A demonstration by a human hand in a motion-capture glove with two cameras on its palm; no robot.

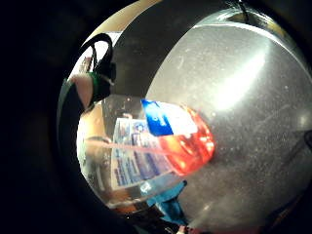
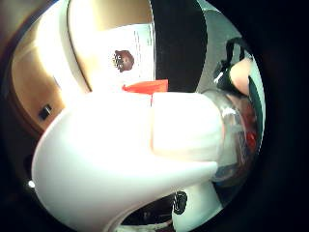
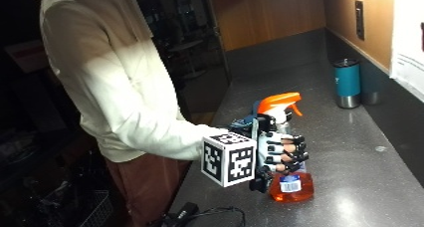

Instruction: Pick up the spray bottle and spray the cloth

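In the outside view my gloved right hand grips a spray bottle around its white neck, fingers curled round it. The bottle is clear with orange liquid low in it, a blue and white label and an orange trigger head pointing right along the counter. Its base is at or just above the grey counter; I cannot tell which. The little finger side palm view shows the bottle's body close up, with a bit of blue cloth beside it. The white spray head fills the thumb side palm view.
A teal tumbler stands at the back of the counter near the wall. A white paper sheet hangs on the wooden wall to the right. The counter's front edge runs along by the person's body.
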